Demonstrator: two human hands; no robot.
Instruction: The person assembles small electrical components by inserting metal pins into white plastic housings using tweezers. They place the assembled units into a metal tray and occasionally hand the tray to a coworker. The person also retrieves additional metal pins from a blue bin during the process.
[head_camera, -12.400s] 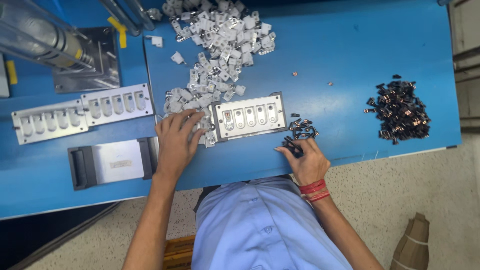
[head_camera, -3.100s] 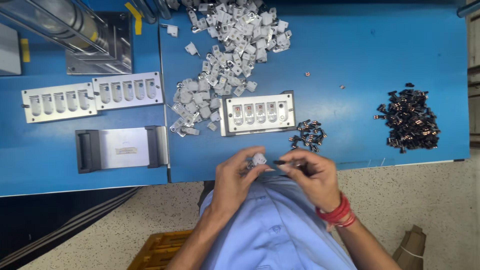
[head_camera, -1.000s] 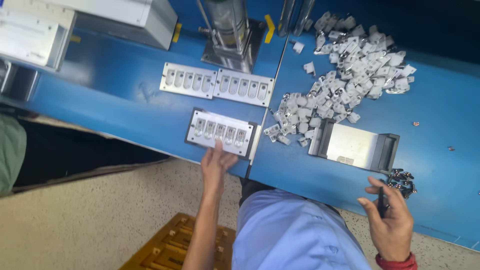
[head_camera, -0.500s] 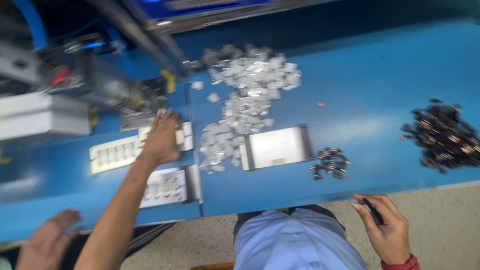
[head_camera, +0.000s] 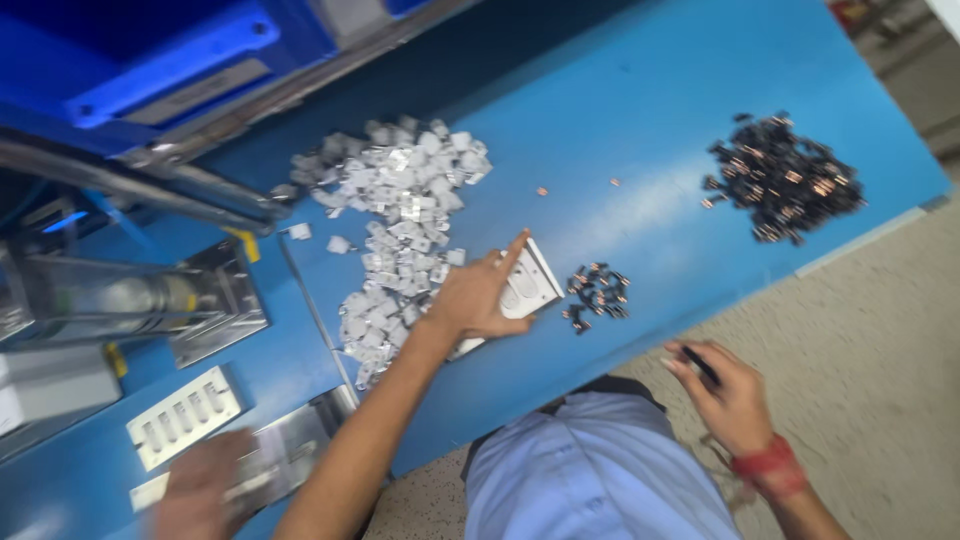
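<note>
At the far left of the blue table (head_camera: 640, 120), a co-worker's blurred hand (head_camera: 200, 485) is laid on a metal tray (head_camera: 290, 450), while the left hand (head_camera: 475, 295) is spread flat on the slotted metal fixture plate (head_camera: 530, 290) beside the white plastic pieces (head_camera: 395, 215), apparently steadying it, and a thin dark tool (head_camera: 700, 365) is pinched in the right hand (head_camera: 730, 400) near the small dark clips (head_camera: 597, 293).

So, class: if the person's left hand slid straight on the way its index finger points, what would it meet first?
Past the metal tray under the left hand, probably bare blue table; two small loose bits lie just beside that line.
</note>
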